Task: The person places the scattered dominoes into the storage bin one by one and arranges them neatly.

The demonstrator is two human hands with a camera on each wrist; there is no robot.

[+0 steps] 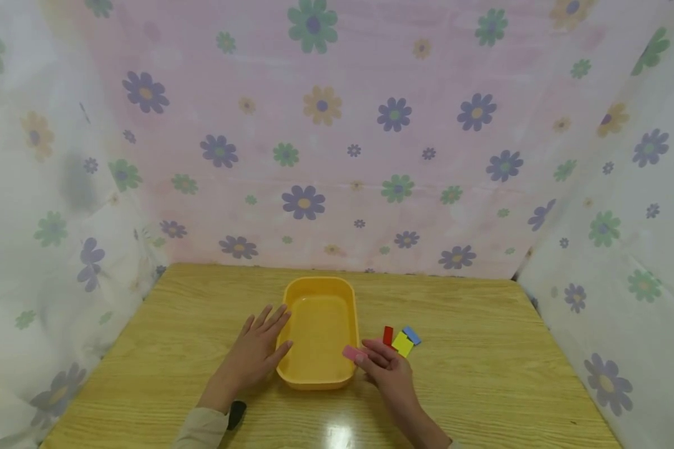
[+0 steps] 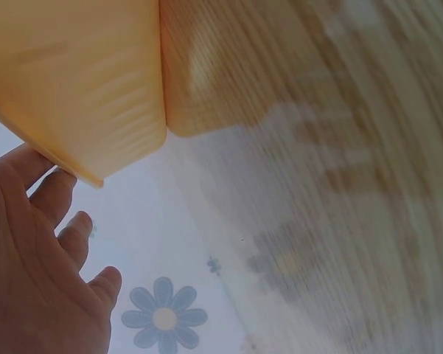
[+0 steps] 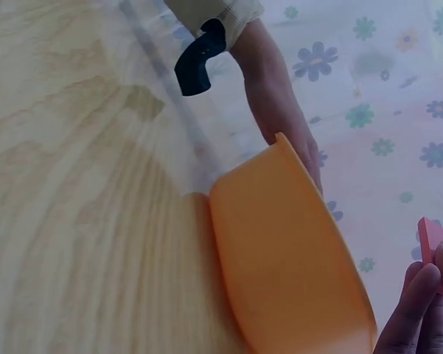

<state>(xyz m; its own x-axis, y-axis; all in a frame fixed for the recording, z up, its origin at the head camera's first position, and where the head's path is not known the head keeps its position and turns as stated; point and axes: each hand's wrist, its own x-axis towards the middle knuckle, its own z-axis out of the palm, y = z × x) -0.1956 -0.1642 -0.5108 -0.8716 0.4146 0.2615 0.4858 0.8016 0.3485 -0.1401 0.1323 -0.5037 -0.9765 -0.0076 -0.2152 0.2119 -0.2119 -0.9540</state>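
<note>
1. While small pink rectangular block (image 1: 351,352) sits pinched at R rim of yellow rounded-rectangular plastic tub (image 1: 320,337), poss. drop if thumb slackens: only one end held.
2. R hand (image 1: 391,373): thumb + fingers clamped on it.
3. L hand (image 1: 253,350): fingers apart, touching tub's L rim.
4. Red oblong block (image 1: 388,335), yellow block (image 1: 402,343), blue oblong block (image 1: 412,335) near R hand.

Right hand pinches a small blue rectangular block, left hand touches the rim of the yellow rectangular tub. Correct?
Block colour's off: the right hand pinches a small pink rectangular block, per the head view. The left hand touches the rim of the yellow rectangular tub.
</note>
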